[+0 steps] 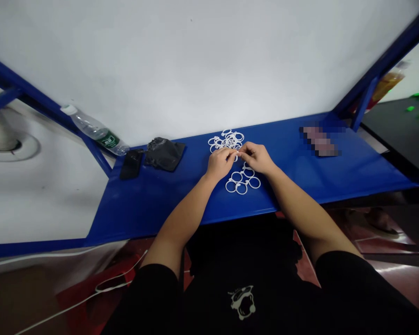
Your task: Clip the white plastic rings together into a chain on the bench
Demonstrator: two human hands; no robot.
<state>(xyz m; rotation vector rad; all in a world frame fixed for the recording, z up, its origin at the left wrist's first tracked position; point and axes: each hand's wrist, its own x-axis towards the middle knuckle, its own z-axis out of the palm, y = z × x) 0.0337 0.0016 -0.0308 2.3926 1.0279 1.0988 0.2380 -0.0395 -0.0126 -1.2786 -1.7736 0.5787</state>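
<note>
Both hands meet over the middle of a blue table (195,200), fingertips pinched close together. Between them is a white ring (235,158), mostly covered by the fingers. My left hand (220,163) is closed on it from the left, and my right hand (256,157) pinches it at its upper edge from the right. Just beyond the hands lies a heap of white rings (226,139), overlapping one another. Nearer to me, several more white rings (241,188) with small knobs lie flat in a loose group.
To the left are a dark pouch (165,153), a black phone (131,164) and a clear plastic bottle (97,132) leaning by the blue frame. A pixelated pinkish item (319,140) lies at the right. A white wall (202,60) rises behind the table.
</note>
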